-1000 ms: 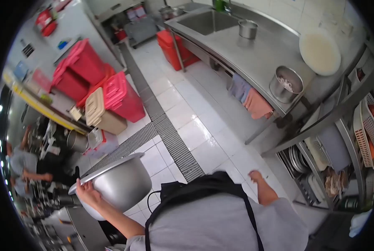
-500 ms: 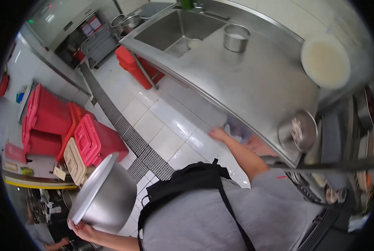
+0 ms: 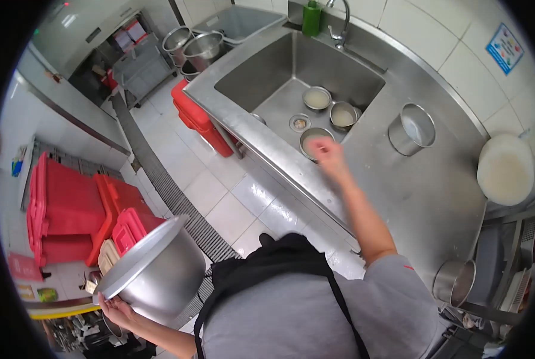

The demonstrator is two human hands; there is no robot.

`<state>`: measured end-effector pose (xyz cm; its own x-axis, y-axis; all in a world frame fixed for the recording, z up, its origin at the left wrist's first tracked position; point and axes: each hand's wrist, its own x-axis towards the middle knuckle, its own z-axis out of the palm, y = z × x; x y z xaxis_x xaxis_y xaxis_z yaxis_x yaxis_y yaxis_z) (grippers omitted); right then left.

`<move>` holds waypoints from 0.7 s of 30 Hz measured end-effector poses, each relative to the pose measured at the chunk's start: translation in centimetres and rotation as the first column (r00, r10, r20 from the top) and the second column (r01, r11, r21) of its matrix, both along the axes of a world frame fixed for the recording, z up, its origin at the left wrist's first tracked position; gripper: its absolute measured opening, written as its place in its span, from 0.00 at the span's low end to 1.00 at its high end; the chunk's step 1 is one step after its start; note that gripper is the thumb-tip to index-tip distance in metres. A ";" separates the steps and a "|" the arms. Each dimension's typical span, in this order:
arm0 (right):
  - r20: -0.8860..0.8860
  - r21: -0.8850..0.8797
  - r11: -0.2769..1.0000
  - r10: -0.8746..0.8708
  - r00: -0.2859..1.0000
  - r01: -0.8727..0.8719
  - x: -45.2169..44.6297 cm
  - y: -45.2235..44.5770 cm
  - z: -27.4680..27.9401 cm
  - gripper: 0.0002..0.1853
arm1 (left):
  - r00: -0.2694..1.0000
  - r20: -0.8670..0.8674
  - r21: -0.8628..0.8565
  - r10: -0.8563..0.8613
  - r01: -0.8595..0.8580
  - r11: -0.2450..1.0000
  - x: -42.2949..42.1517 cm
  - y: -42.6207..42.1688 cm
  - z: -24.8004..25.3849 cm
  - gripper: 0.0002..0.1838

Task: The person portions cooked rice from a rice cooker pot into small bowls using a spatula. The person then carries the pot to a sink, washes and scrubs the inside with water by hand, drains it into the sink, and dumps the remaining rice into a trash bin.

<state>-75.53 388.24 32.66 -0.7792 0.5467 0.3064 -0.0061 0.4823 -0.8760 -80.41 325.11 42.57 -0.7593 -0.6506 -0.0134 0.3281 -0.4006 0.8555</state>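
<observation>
My left hand (image 3: 116,311) grips the rim of a large silver metal pot (image 3: 165,281), which hangs tilted at my left side. My right hand (image 3: 328,157) is over the near edge of the sink (image 3: 267,99), blurred by motion, so its fingers cannot be made out. Just beneath it, partly covered, is a metal bowl (image 3: 308,141) with cloudy liquid. Two more metal bowls, one at the back (image 3: 317,98) and one on the right (image 3: 343,116), hold similar pale liquid in the sink, near the drain (image 3: 300,123).
On the steel counter (image 3: 393,197) stand a metal pot (image 3: 411,130) and another steel pot (image 3: 454,282) near its corner. A white tub (image 3: 505,170) is at the right. A faucet (image 3: 339,30) and green bottle (image 3: 311,18) stand behind the sink. Red bins (image 3: 70,203) line the left.
My right hand has moved from beside the counter edge up over the sink. The view has shifted, bringing the bowls in the sink into sight. My left hand still holds the large pot.
</observation>
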 end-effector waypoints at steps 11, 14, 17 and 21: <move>-0.126 0.652 0.636 -0.447 0.886 0.414 -16.9 22.4 1.4 0.16 | 0.938 0.152 -0.136 -0.313 0.333 0.933 -20.4 4.0 5.7 0.13; -0.138 0.851 0.393 -0.473 0.870 0.349 -27.4 28.3 -0.1 0.22 | 0.987 0.159 -0.205 0.037 -0.004 0.979 -25.7 6.6 9.5 0.14; -0.038 0.923 0.300 -0.551 0.833 0.241 -35.3 33.4 0.3 0.26 | 0.969 0.155 -0.567 0.195 -0.074 0.820 -27.6 13.6 13.3 0.13; 0.508 0.831 0.549 -0.682 0.526 -0.090 -40.3 36.8 -1.8 0.31 | 0.965 0.089 -0.992 -0.248 0.108 0.064 -28.1 13.4 15.6 0.14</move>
<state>-115.80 425.05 30.89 -0.7181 0.6840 0.1281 0.6943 0.6917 0.1986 -108.48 338.52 58.16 -0.8057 0.1340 0.5770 0.4792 0.7200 0.5019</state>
